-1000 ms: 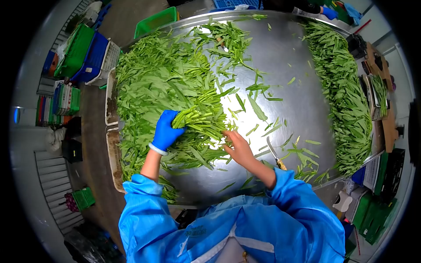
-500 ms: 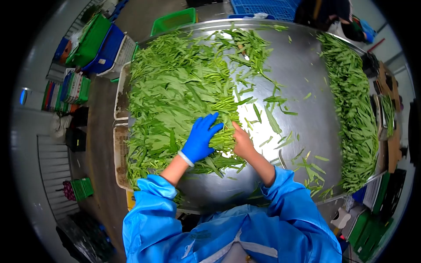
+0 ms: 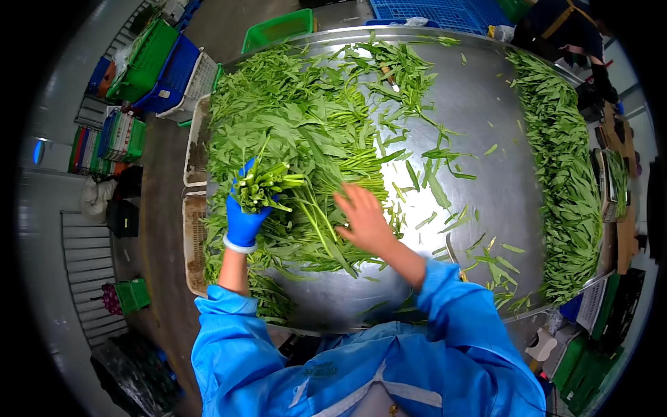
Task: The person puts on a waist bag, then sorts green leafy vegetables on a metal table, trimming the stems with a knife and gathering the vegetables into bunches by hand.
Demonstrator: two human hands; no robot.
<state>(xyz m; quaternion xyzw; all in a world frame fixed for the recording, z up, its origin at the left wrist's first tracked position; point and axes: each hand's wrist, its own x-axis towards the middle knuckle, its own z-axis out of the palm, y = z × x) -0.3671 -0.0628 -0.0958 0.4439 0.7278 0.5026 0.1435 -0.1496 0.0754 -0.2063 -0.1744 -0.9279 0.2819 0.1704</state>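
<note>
My left hand (image 3: pixel 243 214), in a blue glove, is closed around a bunch of green stems (image 3: pixel 262 186), cut ends facing up. To its right my bare right hand (image 3: pixel 366 221) has its fingers apart over the edge of the leaf pile, with nothing in it. The large pile of leafy greens (image 3: pixel 278 104) covers the left of the metal table (image 3: pixel 486 104), its stems toward the middle. A curved knife (image 3: pixel 451 249), partly hidden by my right sleeve, lies among loose leaves. Another knife (image 3: pixel 390 78) rests on greens at the far side.
A long row of greens (image 3: pixel 563 181) lines the table's right side. White baskets (image 3: pixel 195 240) stand along the left edge, with a green crate (image 3: pixel 278 29) beyond the far edge. Stacked crates (image 3: pixel 161 76) are at left. Another person (image 3: pixel 566 31) is at the far right corner.
My left hand has moved left off the pile and closed on a bunch of stems, after lying spread there. My right hand has shifted left, its fingers now spread. The other person has come further into view.
</note>
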